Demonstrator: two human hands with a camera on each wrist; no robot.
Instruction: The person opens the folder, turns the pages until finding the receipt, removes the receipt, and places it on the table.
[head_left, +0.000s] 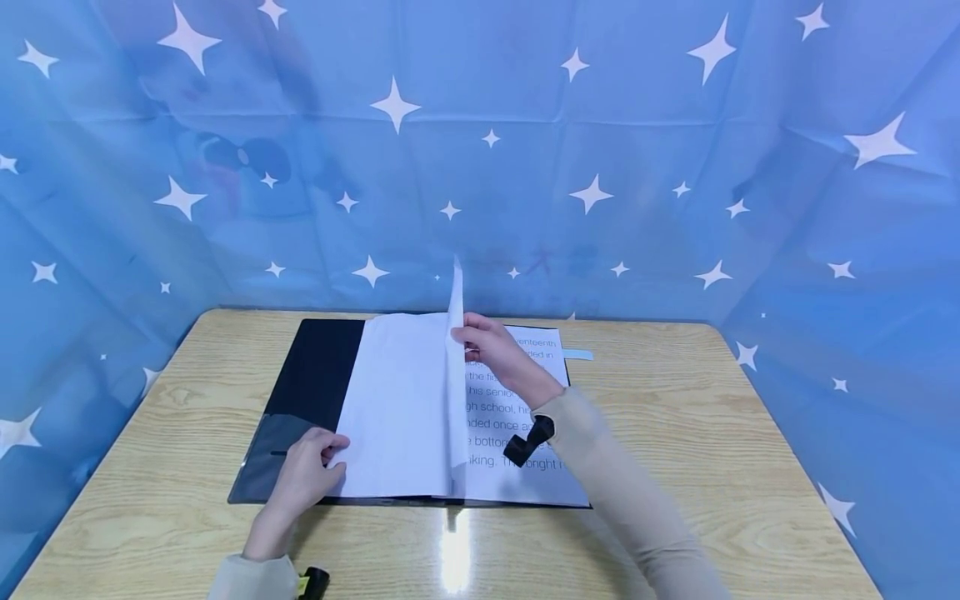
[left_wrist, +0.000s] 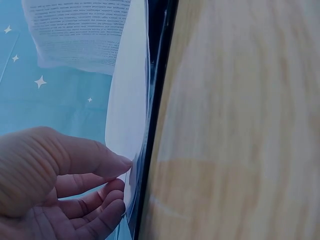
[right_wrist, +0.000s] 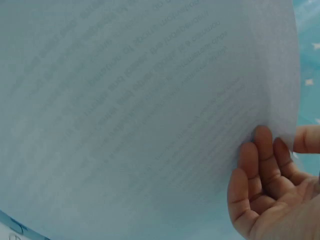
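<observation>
A black folder (head_left: 322, 367) of paper sheets lies open on the table. My right hand (head_left: 495, 346) pinches the outer edge of one sheet (head_left: 456, 383), which stands upright near the middle of the folder. In the right wrist view, that sheet (right_wrist: 150, 120) shows faint reversed print, with the fingers (right_wrist: 250, 175) on its near face and the thumb at its edge. My left hand (head_left: 303, 467) is at the outer edge of the blank-looking left-hand pages (head_left: 393, 400), thumb and curled fingers on that edge. Large print covers the right-hand page (head_left: 517, 425), partly hidden by my right arm.
A light blue tab (head_left: 577, 354) sticks out past the folder's right side. The folder rests on a wood-grain table (head_left: 675, 400), near its back edge. Behind the table hangs a blue curtain (head_left: 480, 183) with white stars.
</observation>
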